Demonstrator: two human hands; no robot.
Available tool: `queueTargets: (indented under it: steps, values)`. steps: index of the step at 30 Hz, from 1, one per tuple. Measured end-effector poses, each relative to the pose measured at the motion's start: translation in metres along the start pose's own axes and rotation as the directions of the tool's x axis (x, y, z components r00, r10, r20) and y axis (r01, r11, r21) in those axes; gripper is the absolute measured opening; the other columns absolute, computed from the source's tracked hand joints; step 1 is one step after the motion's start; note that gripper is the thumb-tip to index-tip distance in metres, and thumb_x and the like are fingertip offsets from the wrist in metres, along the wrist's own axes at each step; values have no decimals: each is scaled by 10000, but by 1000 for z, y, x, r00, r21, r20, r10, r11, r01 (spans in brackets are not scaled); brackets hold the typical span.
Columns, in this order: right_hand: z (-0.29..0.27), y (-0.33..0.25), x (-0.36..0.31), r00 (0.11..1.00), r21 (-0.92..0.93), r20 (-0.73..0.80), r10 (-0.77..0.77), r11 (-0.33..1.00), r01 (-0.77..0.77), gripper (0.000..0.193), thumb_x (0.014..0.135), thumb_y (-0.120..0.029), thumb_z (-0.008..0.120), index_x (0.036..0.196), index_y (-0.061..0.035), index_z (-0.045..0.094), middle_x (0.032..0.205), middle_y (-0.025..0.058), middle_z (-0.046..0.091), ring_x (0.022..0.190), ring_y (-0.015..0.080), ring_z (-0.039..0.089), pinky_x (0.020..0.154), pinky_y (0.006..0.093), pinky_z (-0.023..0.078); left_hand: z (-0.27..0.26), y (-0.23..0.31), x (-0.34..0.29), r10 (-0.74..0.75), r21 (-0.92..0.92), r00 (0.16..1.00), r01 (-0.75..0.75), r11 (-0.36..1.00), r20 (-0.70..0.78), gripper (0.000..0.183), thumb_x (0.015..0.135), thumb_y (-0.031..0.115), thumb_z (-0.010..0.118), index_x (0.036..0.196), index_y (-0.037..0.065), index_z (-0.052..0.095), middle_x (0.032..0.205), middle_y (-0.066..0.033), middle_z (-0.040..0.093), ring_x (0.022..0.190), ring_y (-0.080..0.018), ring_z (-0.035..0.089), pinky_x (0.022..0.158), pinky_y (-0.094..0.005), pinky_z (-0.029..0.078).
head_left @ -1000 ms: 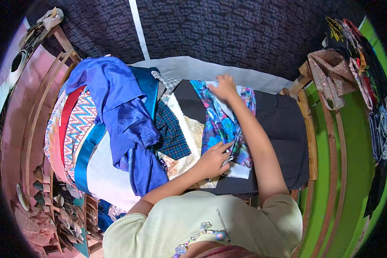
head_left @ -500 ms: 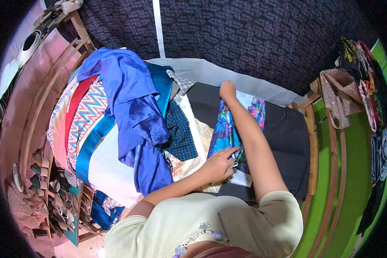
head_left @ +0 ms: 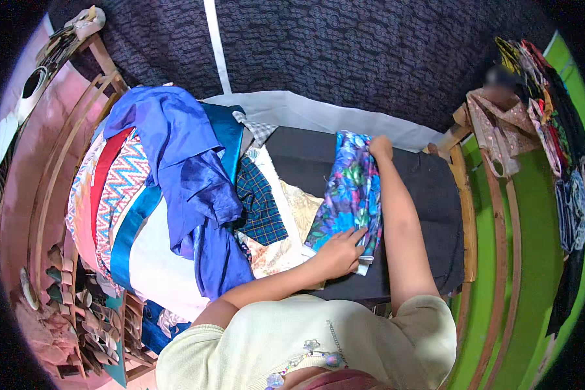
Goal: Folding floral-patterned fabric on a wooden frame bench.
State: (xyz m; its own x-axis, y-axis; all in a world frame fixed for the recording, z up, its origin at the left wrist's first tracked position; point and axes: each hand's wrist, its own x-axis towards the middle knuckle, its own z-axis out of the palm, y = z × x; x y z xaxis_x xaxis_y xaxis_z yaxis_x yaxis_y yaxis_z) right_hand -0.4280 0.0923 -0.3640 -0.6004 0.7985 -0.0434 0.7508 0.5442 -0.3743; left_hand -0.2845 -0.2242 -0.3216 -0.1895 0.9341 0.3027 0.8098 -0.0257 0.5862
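A blue, purple and green floral cloth (head_left: pixel 348 188) lies folded in a long strip on the black-covered table. My right hand (head_left: pixel 380 148) is closed on its far right corner. Across the cloth's near end rests my left hand (head_left: pixel 340 254), its fingers stretched over the fabric. A small white edge (head_left: pixel 364 265) shows beside the left fingers. Just left of the floral cloth lie a cream patterned cloth (head_left: pixel 301 203) and a dark checked cloth (head_left: pixel 261 203).
A large heap with a blue cloth (head_left: pixel 182 162) on top covers the table's left side. Black fabric (head_left: pixel 422 214) extends to the wooden edge (head_left: pixel 468 221) at right. Clothes hang on the right rack (head_left: pixel 504 123). A dark patterned curtain (head_left: pixel 357 58) stands behind the table.
The floral cloth has been folded over into a narrower strip, covering the pale patch at its far end. My right hand has moved rightward to its far right corner. The left hand stays near the close end.
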Motion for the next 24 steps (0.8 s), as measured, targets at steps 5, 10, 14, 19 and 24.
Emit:
queueTargets:
  steps: [5, 10, 14, 19, 24]
  values:
    - [-4, -22, -16, 1000, -33, -11, 19, 999, -20, 319, 750, -281, 514, 930, -37, 612, 1053, 209, 539, 982, 360, 517, 812, 422, 429, 0, 4, 5, 52, 11, 996, -52, 999, -76, 239, 620, 129, 592, 786, -39, 554, 1200, -239, 390, 1023, -378, 465, 846, -407, 406]
    - [-5, 7, 33, 862, -295, 89, -499, 813, 502, 275, 755, -201, 437, 873, -25, 613, 934, 223, 567, 865, 377, 547, 765, 426, 439, -1, 18, 11, 18, 61, 998, -15, 998, -62, 230, 598, 147, 629, 753, -15, 577, 1127, -153, 473, 877, -309, 514, 760, -374, 439]
    - [-11, 30, 29, 952, -216, -30, -305, 932, 292, 272, 781, -201, 422, 860, -27, 616, 941, 205, 575, 881, 375, 549, 758, 433, 441, 1, 33, 26, 15, 99, 997, -8, 995, -78, 203, 582, 141, 644, 720, 3, 586, 1006, -93, 515, 789, -267, 510, 703, -360, 454]
    - [-28, 36, -32, 994, 22, -48, -100, 995, 101, 304, 789, -232, 464, 948, 3, 574, 992, 229, 556, 941, 374, 531, 783, 436, 434, 56, 38, 37, -71, 69, 997, 74, 995, -43, 177, 580, 117, 650, 703, 13, 577, 903, -97, 500, 800, -268, 519, 678, -366, 463]
    - [-34, 48, -73, 995, 46, -62, -83, 995, 86, 667, 718, -478, 538, 1119, 34, 391, 1142, 267, 408, 973, 419, 485, 810, 463, 416, 87, 34, 45, -130, 109, 992, 129, 986, -2, 181, 596, 94, 640, 736, 1, 572, 908, -104, 484, 806, -284, 524, 681, -380, 456]
